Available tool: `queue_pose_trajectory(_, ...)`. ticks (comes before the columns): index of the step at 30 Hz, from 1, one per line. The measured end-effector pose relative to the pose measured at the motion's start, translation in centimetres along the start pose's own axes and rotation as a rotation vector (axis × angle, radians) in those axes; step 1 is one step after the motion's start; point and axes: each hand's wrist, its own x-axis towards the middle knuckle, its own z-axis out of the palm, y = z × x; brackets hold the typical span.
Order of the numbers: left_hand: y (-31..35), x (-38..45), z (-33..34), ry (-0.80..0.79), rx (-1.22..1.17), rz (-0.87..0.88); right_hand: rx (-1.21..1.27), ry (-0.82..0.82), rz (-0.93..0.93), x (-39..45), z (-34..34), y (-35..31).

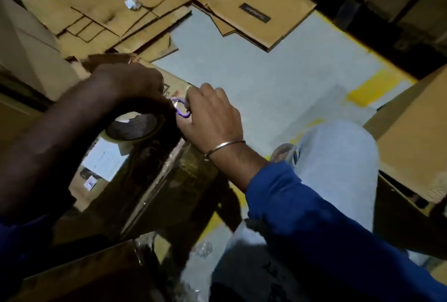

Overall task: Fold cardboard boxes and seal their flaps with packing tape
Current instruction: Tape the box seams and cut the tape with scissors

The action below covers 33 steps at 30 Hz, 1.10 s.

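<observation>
A brown cardboard box (154, 188) lies in front of me, with a strip of clear tape running along its top seam. My left hand (130, 84) grips a roll of packing tape (135, 127) held just above the box. Right beside it, my right hand (208, 115) holds a small purple-handled tool (181, 108), perhaps scissors, at the tape near the box's far edge. A white label (106, 161) is stuck on the box's left side.
Several flattened cardboard boxes (135, 11) lie on the grey floor (278, 72) beyond the box. A crumpled white scrap (132, 2) rests on them. More boxes (411, 137) stand at the right and far left. My knee in light trousers (338, 161) is at the right.
</observation>
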Motion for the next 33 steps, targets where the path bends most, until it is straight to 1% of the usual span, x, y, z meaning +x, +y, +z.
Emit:
queue_pose_trajectory(3,-0.4,0.6,-0.1,-0.050,-0.055,0.066,-0.031,0.004,0.009,-0.5,0.5,-0.1)
queue_pose_trajectory(5,-1.1,0.7,-0.2,-0.073,-0.085,0.074,-0.014,-0.015,0.038,-0.5,0.5,0.0)
queue_pose_trajectory(8,-2.6,0.6,-0.2,-0.033,-0.157,0.042,0.010,-0.052,0.091,-0.4,0.2,0.0)
queue_pose_trajectory(11,-3.6,0.5,0.2,-0.022,-0.236,0.047,0.043,-0.062,0.119,-0.5,0.0,-0.3)
queue_pose_trajectory(14,-3.8,0.4,0.9,-0.012,-0.187,0.015,0.041,-0.065,0.138,-0.6,0.0,-0.6)
queue_pose_trajectory(18,-3.4,1.0,0.8,-0.121,-0.156,0.004,-0.009,-0.088,0.145,-0.3,0.0,-1.2)
queue_pose_trajectory(23,-3.0,2.4,0.3,-0.261,-0.160,0.036,-0.071,-0.120,0.078,0.4,-0.3,-1.6)
queue_pose_trajectory(24,-3.0,2.4,0.1,-0.258,-0.161,0.055,-0.077,-0.124,0.068,0.6,-0.5,-1.4)
queue_pose_trajectory(26,-3.1,1.7,-0.3,-0.183,-0.207,0.088,-0.089,-0.135,0.057,1.1,-0.9,-1.0)
queue_pose_trajectory(29,-3.2,0.5,-0.5,-0.057,-0.427,0.149,-0.071,-0.143,0.073,1.4,-1.4,-0.6)
queue_pose_trajectory(33,-2.4,-1.3,0.2,0.029,-0.634,0.272,-0.113,-0.057,0.042,0.7,-1.5,-0.7)
